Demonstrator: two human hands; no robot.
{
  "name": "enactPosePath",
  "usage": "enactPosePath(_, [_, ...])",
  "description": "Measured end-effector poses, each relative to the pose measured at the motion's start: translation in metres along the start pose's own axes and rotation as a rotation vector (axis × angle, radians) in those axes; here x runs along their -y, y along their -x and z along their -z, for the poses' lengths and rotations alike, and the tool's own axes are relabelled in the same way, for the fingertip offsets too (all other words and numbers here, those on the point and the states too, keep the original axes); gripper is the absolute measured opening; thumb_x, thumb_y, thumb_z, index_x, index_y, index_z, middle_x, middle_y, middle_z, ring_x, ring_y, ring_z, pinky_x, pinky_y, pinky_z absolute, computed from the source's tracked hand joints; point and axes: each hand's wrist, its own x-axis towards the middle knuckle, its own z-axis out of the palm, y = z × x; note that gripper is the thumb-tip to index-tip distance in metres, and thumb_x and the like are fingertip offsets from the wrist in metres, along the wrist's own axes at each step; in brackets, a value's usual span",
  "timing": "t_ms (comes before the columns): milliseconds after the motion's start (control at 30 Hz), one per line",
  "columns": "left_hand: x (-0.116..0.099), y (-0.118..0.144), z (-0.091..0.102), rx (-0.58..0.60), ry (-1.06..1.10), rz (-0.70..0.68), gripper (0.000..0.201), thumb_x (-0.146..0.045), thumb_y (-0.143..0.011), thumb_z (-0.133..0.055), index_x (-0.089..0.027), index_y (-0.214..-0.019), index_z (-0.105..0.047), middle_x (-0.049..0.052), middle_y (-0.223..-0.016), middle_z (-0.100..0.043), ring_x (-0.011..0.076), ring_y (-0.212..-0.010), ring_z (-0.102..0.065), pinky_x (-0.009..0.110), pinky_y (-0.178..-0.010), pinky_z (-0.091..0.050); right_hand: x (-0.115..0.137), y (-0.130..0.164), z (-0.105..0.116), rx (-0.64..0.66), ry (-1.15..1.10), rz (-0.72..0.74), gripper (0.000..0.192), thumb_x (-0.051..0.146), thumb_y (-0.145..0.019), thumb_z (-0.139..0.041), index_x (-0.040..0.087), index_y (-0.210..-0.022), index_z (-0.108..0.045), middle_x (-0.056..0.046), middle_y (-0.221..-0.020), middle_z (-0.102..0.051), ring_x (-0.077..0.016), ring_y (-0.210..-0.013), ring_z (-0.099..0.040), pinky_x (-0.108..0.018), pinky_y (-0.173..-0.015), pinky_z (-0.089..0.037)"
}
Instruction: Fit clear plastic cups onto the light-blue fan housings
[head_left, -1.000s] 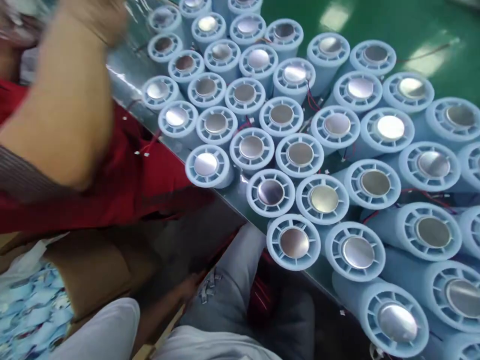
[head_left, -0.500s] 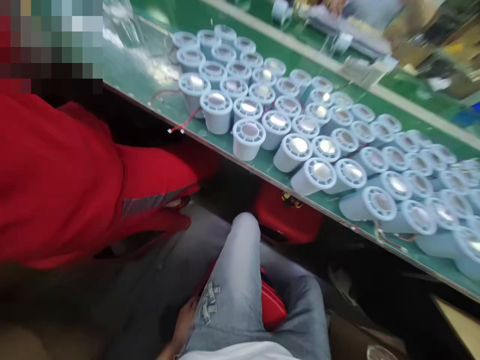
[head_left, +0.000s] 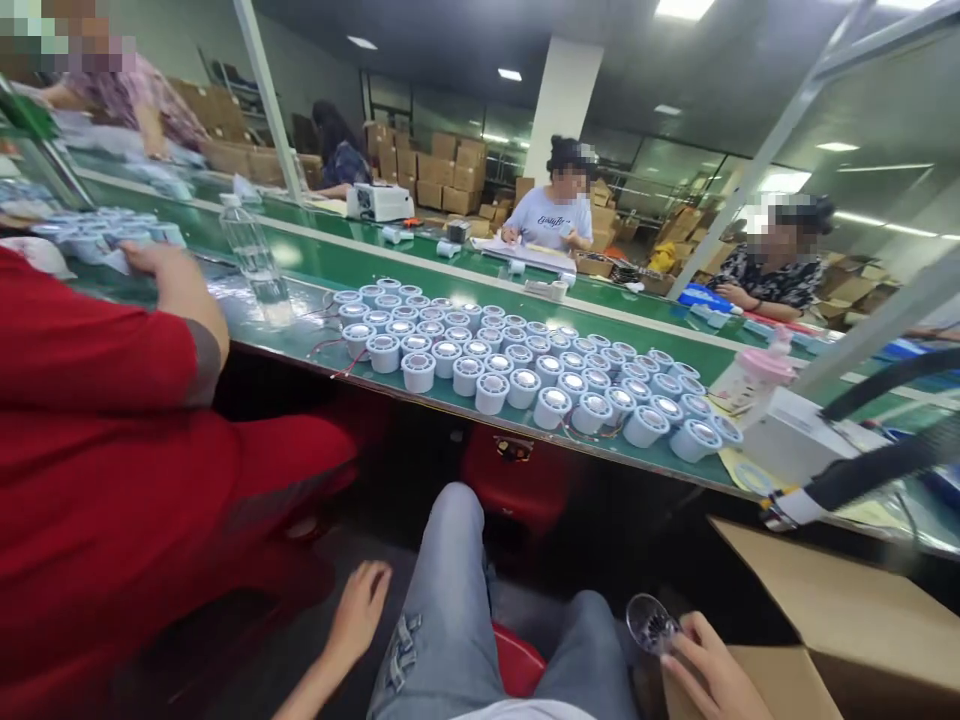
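Beside my left thigh hangs my left hand (head_left: 363, 606), its fingers loosely bent and nothing visible in it. My right hand (head_left: 709, 668) pinches a clear, round, cup-like plastic piece (head_left: 649, 618) by its edge, over an open cardboard box (head_left: 795, 680) at lower right. Dark detail shows inside the clear piece, too small to make out. Ahead of my knees, rows of white round lamp housings (head_left: 491, 392) with shiny round centres stand on the green bench (head_left: 442, 395). Thin red wires (head_left: 352, 364) trail from some of them at the front edge.
A person in red (head_left: 112, 420) sits close on my left, one hand among more white parts. A water bottle (head_left: 251, 250) stands on the bench. At right are a pink-lidded cup (head_left: 757, 370), a white box (head_left: 795, 430) and a black hose (head_left: 885, 465). Several people work across the bench.
The view has tilted up, showing the far side of the room. My left hand has moved out from beside my thigh; my right hand has come into view with the clear piece.
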Motion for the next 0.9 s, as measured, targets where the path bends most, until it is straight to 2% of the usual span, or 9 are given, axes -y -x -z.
enactPosePath(100, [-0.078, -0.065, 0.039, -0.081, 0.018, -0.306, 0.030, -0.036, -0.091, -0.033, -0.019, -0.089, -0.058, 0.010, -0.100, -0.067, 0.0244, -0.100, -0.063, 0.044, -0.096, -0.050, 0.009, -0.006, 0.009, -0.012, -0.006, -0.031, 0.033, 0.042, -0.095, -0.044, 0.022, -0.087, -0.069, -0.013, -0.109, -0.060, -0.0255, -0.104, -0.062, -0.041, -0.093, -0.052])
enactPosePath(167, [-0.135, -0.099, 0.060, -0.111, 0.014, -0.493, 0.027, -0.033, -0.093, -0.036, -0.018, -0.096, -0.058, 0.010, -0.107, -0.064, 0.0232, -0.106, -0.059, 0.042, -0.099, -0.047, 0.010, -0.009, 0.011, -0.027, -0.047, -0.050, 0.034, 0.042, -0.095, -0.044, 0.021, -0.089, -0.070, -0.016, -0.125, -0.055, -0.0300, -0.117, -0.056, -0.047, -0.102, -0.045])
enactPosePath(267, [-0.210, -0.131, 0.080, -0.118, -0.030, -0.723, 0.021, -0.028, -0.091, -0.046, -0.018, -0.104, -0.058, 0.011, -0.118, -0.061, 0.0247, -0.118, -0.053, 0.044, -0.106, -0.042, 0.015, -0.013, 0.013, -0.017, -0.173, -0.086, 0.039, 0.045, -0.095, -0.042, 0.019, -0.087, -0.070, -0.016, -0.133, -0.052, -0.0320, -0.124, -0.052, -0.047, -0.104, -0.043])
enactPosePath(367, [-0.256, -0.151, 0.086, -0.073, -0.117, -0.872, 0.031, -0.024, -0.087, -0.053, -0.015, -0.116, -0.057, 0.014, -0.133, -0.054, 0.0276, -0.128, -0.046, 0.046, -0.111, -0.036, 0.029, -0.016, 0.016, 0.080, -0.298, -0.079, 0.038, 0.046, -0.095, -0.043, 0.021, -0.084, -0.069, -0.013, -0.131, -0.056, -0.0290, -0.122, -0.055, -0.041, -0.103, -0.046])
enactPosePath(467, [-0.276, -0.164, 0.082, 0.005, -0.208, -0.958, 0.042, -0.021, -0.084, -0.058, -0.015, -0.125, -0.053, 0.017, -0.142, -0.046, 0.0325, -0.138, -0.036, 0.051, -0.114, -0.030, 0.042, -0.018, 0.022, 0.160, -0.283, -0.064, 0.033, 0.042, -0.096, -0.043, 0.022, -0.091, -0.068, -0.011, -0.134, -0.055, -0.0264, -0.122, -0.056, -0.037, -0.101, -0.047])
enactPosePath(600, [-0.281, -0.178, 0.074, 0.116, -0.303, -1.027, 0.059, -0.020, -0.080, -0.064, -0.018, -0.135, -0.046, 0.016, -0.149, -0.040, 0.0357, -0.143, -0.028, 0.056, -0.116, -0.022, 0.044, -0.018, 0.029, 0.244, -0.100, -0.044, 0.025, 0.034, -0.093, -0.048, 0.021, -0.101, -0.068, -0.013, -0.134, -0.056, -0.0280, -0.118, -0.059, -0.040, -0.098, -0.049])
enactPosePath(700, [-0.283, -0.188, 0.073, 0.185, -0.369, -1.070, 0.068, -0.018, -0.078, -0.067, -0.019, -0.140, -0.041, 0.016, -0.148, -0.041, 0.0360, -0.141, -0.031, 0.057, -0.116, -0.022, 0.036, -0.016, 0.028, 0.259, -0.034, -0.041, 0.028, 0.032, -0.093, -0.048, 0.020, -0.107, -0.069, -0.015, -0.132, -0.058, -0.0286, -0.113, -0.063, -0.040, -0.095, -0.053])
enactPosePath(800, [-0.289, -0.198, 0.077, 0.239, -0.432, -1.122, 0.071, -0.013, -0.076, -0.068, -0.023, -0.141, -0.041, 0.016, -0.146, -0.043, 0.0347, -0.135, -0.039, 0.055, -0.113, -0.028, 0.022, -0.012, 0.015, 0.246, 0.009, -0.022, 0.029, 0.031, -0.090, -0.052, 0.019, -0.111, -0.069, -0.016, -0.130, -0.061, -0.0296, -0.108, -0.066, -0.038, -0.090, -0.056])
enactPosePath(900, [-0.302, -0.210, 0.083, 0.280, -0.497, -1.153, 0.068, -0.009, -0.074, -0.068, -0.025, -0.137, -0.047, 0.016, -0.137, -0.047, 0.0360, -0.128, -0.046, 0.053, -0.106, -0.038, 0.004, -0.007, -0.009, 0.233, 0.002, 0.031, 0.025, 0.032, -0.083, -0.065, 0.026, -0.106, -0.071, -0.012, -0.123, -0.067, -0.0307, -0.099, -0.070, -0.036, -0.081, -0.060])
